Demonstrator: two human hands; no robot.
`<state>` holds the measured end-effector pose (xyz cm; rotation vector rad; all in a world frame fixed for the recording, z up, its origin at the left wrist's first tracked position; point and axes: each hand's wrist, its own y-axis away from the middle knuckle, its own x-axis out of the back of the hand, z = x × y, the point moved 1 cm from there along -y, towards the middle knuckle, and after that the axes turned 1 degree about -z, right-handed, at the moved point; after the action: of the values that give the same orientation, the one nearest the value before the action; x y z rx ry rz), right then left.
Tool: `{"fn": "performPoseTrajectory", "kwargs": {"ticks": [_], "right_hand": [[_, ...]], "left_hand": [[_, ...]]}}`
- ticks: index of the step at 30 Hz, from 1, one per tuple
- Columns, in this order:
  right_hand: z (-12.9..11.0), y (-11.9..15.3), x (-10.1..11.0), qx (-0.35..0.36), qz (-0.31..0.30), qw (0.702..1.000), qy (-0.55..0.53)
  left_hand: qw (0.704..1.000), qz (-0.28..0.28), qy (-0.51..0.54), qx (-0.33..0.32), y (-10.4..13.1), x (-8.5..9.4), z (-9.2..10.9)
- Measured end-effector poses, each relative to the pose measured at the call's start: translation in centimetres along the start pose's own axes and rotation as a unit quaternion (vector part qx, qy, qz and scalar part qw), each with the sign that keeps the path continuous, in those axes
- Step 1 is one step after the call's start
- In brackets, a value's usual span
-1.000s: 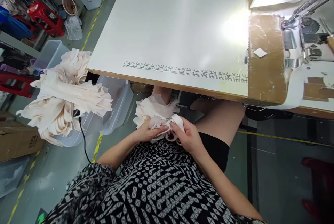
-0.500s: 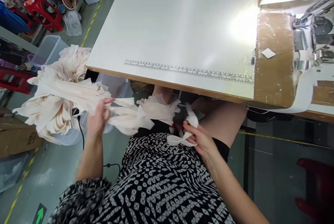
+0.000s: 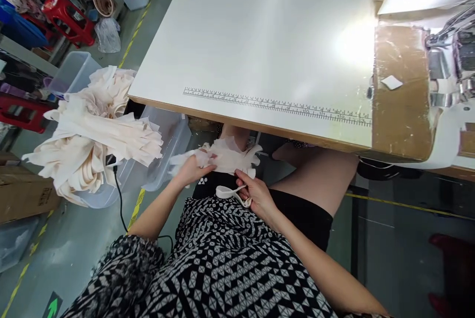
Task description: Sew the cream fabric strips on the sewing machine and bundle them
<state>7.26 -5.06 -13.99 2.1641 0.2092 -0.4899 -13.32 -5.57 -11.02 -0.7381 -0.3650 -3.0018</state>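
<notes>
Over my lap lies a bundle of cream fabric strips [image 3: 230,155]. My left hand [image 3: 193,170] has its fingers closed on the left end of this bundle, where thin whitish strips trail off to the left. My right hand [image 3: 258,192] pinches the bundle's lower right edge between thumb and fingers. A narrow white strip [image 3: 227,192], curled into a loop, hangs from the right hand too. Further left, a large heap of cream fabric strips [image 3: 92,130] rests over a clear plastic bin, with neither hand touching it.
A white table [image 3: 252,36] with a printed ruler along its front edge spans the space ahead. Brown tape [image 3: 403,95] covers the part beside the sewing machine [image 3: 451,61] at right. A clear bin [image 3: 170,135] stands under the table's left corner; a black cable [image 3: 119,199] hangs nearby.
My left hand has moved right, away from the large heap and onto the bundle over my lap. My right hand has come left to the bundle's edge, still with the looped strip.
</notes>
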Motion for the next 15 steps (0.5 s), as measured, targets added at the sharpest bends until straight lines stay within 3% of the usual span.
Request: {"fn": "performPoseTrajectory", "kwargs": {"ticks": [4,9,15], "right_hand": [[0.1,-0.1,-0.1,0.009,-0.002,1.0,-0.002],[0.1,0.0,-0.2,-0.009,-0.012,1.0,0.017],[-0.1,-0.3,-0.5,-0.012,-0.017,1.0,0.007]], "left_hand": [[0.999,-0.027,-0.034,-0.003,0.1,-0.6,-0.2],[0.997,-0.059,-0.041,-0.022,0.4,-0.5,0.8],[0.994,-0.089,-0.04,-0.039,-0.5,-1.5,1.8]]}}
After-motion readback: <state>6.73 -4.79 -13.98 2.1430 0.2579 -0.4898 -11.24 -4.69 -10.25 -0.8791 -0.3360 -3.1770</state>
